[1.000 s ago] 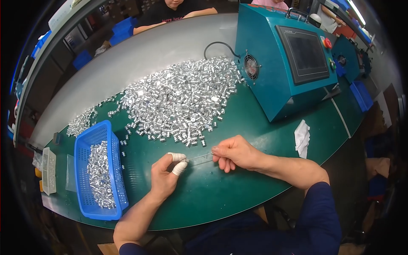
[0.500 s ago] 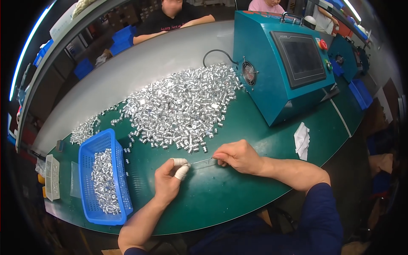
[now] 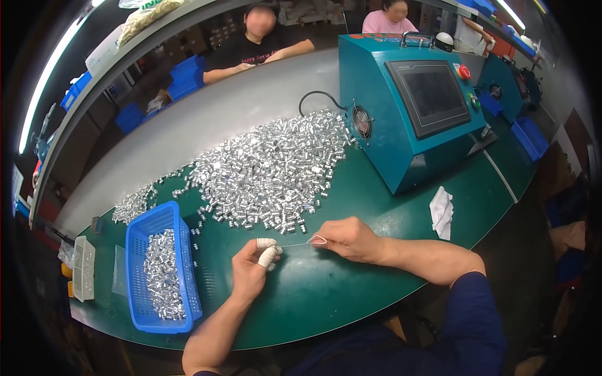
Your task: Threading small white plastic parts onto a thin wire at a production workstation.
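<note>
My left hand has white finger covers on thumb and forefinger, which are pinched together. Between their tips is something small and silvery, mostly hidden, that looks like one of the metal parts. My right hand grips a thin metal wire tool with a looped end at its fingers. The tool's other end reaches the left fingertips; whether it goes into the part I cannot tell. Beyond both hands spreads a big heap of small silvery metal parts. Left of my left hand, a blue basket holds many more of them.
A teal machine with a dark screen stands at the back right. A white cloth lies on the green table near my right forearm. A white basket sits far left. Two people sit beyond the grey partition.
The whole view has shifted a little, so the scene sits lower. My right hand has turned slightly, and the tool's loop now shows at its fingers. The left hand keeps its pinch.
</note>
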A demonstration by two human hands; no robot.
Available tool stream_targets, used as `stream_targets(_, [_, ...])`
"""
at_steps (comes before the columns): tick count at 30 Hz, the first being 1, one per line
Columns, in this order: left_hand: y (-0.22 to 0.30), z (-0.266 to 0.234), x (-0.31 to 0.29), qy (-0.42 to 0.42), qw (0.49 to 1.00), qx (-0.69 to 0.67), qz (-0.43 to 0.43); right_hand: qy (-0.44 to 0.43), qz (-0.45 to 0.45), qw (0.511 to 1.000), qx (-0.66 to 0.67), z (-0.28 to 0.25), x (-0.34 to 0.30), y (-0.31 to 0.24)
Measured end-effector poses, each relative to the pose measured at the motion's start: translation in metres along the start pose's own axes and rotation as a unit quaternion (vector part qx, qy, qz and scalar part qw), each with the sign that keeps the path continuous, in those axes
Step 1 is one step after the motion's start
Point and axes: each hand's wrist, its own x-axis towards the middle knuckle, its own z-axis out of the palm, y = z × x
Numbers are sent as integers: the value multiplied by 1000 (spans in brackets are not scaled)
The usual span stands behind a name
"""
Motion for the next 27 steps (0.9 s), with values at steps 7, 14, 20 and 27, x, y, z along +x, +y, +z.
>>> stream_targets(7, [-3,-1,-1,-14,1000,1,-10,22,-63,997,-46,-6,5,-13])
stream_targets(14, [-1,2,-5,-11,952,238,192,-133,496,779,360,-3,3,-6])
stream_targets(20, [2,3,-3,26,999,14,24,85,93,987,97,9,0,-12])
stream_targets(27, [2,0,-5,-8,976,161,145,-76,343,892,284,-2,-2,-6])
